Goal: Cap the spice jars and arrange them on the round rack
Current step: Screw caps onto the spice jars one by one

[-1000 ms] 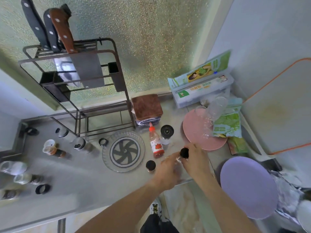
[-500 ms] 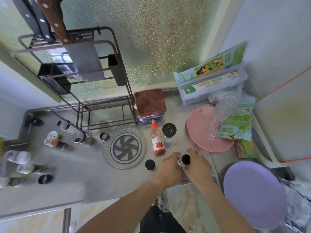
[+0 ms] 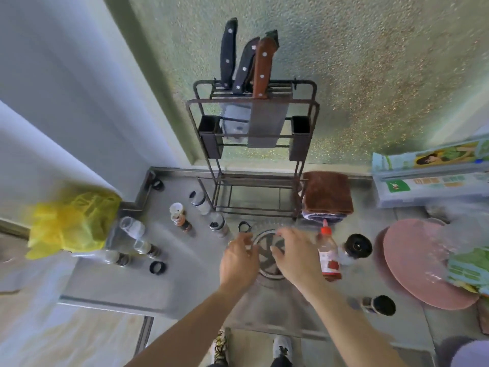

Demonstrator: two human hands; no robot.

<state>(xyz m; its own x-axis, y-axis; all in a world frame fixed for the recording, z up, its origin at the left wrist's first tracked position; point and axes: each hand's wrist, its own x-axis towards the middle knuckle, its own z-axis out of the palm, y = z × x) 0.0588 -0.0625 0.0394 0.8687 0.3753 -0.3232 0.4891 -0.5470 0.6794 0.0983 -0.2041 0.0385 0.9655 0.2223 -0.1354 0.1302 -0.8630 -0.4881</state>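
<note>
While both hands, the left hand (image 3: 238, 258) and right hand (image 3: 296, 256), hover open-fingered over the round rack (image 3: 267, 256), the red-capped bottle (image 3: 328, 256) just right could be toppled.

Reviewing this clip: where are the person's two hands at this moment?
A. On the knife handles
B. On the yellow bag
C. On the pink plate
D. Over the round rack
D: the left hand and the right hand both hover over the round rack, partly covering it.
</note>
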